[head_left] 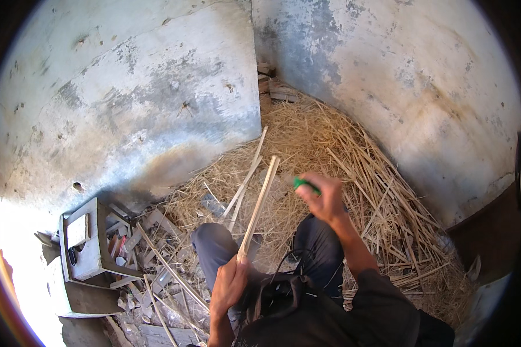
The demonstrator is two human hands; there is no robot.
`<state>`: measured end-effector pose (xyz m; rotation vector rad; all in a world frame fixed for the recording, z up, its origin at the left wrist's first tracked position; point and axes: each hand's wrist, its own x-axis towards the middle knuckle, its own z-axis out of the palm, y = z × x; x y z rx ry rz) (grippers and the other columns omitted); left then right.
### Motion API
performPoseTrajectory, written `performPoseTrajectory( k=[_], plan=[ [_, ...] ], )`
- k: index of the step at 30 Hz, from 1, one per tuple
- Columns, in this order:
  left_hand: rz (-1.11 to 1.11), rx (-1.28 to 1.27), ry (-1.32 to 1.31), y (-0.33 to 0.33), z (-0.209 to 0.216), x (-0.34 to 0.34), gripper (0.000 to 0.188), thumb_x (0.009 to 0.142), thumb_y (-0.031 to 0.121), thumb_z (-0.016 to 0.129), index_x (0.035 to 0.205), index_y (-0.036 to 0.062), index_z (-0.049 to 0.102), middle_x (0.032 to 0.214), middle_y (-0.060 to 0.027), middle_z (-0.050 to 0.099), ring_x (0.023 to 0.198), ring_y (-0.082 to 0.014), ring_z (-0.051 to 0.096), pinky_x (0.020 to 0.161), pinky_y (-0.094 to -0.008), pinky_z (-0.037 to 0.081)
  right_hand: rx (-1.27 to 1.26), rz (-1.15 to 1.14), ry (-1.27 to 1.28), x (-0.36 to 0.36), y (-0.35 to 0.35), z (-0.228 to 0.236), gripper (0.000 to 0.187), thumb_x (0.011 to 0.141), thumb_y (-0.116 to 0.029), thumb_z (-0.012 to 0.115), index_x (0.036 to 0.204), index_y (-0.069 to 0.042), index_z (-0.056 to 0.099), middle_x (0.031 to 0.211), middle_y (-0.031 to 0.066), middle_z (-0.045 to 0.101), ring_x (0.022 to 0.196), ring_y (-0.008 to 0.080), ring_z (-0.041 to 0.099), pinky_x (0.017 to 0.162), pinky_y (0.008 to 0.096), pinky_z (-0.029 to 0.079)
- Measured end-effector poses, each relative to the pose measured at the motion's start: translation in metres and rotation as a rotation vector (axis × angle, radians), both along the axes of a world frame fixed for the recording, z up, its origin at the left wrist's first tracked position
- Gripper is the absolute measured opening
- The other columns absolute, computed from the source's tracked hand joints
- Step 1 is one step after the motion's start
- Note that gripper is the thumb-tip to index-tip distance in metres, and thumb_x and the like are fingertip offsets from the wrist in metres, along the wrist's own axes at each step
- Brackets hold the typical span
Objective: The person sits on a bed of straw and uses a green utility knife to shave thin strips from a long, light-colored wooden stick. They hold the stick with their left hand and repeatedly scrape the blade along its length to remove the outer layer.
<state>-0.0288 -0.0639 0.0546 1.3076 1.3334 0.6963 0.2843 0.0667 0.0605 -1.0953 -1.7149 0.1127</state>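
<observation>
The left fingers are closed round the lower end of a long pale strip, which slants up and away between the knees; whether it is one piece or several laid together, I cannot tell. The right fingers are curled round a small green tool, held just beside the strip's upper part and apart from it; blur hides its working end. If that end is sharp, a stroke running too far down the strip could reach the left hand, and one slipping sideways could catch the right knee near it. With only its lower end gripped, the strip could twist or split askew under a push. Beyond its tip spreads a heap of shavings, loose underfoot; to the left, a boxy frame sits among scraps, below a stained wall
</observation>
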Motion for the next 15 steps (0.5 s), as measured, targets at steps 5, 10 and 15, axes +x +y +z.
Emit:
performPoseTrajectory(
  k=[5, 10, 15],
  plan=[
    [-0.017, 0.137, -0.001, 0.013, 0.01, 0.016, 0.03, 0.112, 0.023, 0.049, 0.105, -0.0037, 0.061, 0.074, -0.0194, 0.06, 0.067, -0.0299, 0.059, 0.067, -0.0436, 0.047, 0.019, 0.218, -0.162, -0.052, -0.035, 0.012, 0.037, 0.094, -0.045, 0.078, 0.093, -0.008, 0.077, 0.075, 0.0038, 0.074, 0.06, 0.0197, 0.071, 0.053, 0.0342, 0.053],
    [-0.029, 0.194, -0.005, 0.019, 0.026, 0.029, 0.026, 0.11, 0.018, 0.05, 0.104, -0.0053, 0.06, 0.077, -0.0246, 0.062, 0.071, -0.0407, 0.062, 0.069, -0.0465, 0.048, 0.057, 0.234, -0.234, -0.061, -0.044, 0.005, 0.037, 0.089, -0.046, 0.082, 0.092, -0.01, 0.078, 0.075, 0.0032, 0.073, 0.061, 0.0224, 0.071, 0.055, 0.0341, 0.054],
    [-0.015, 0.252, 0.033, 0.02, 0.042, 0.036, 0.024, 0.109, 0.016, 0.052, 0.103, -0.0057, 0.06, 0.078, -0.0263, 0.063, 0.074, -0.046, 0.064, 0.069, -0.0476, 0.048, 0.078, 0.225, -0.22, -0.061, -0.048, 0.012, 0.037, 0.087, -0.047, 0.084, 0.091, -0.01, 0.079, 0.076, 0.0023, 0.074, 0.061, 0.0215, 0.071, 0.055, 0.0341, 0.054]
  ],
)
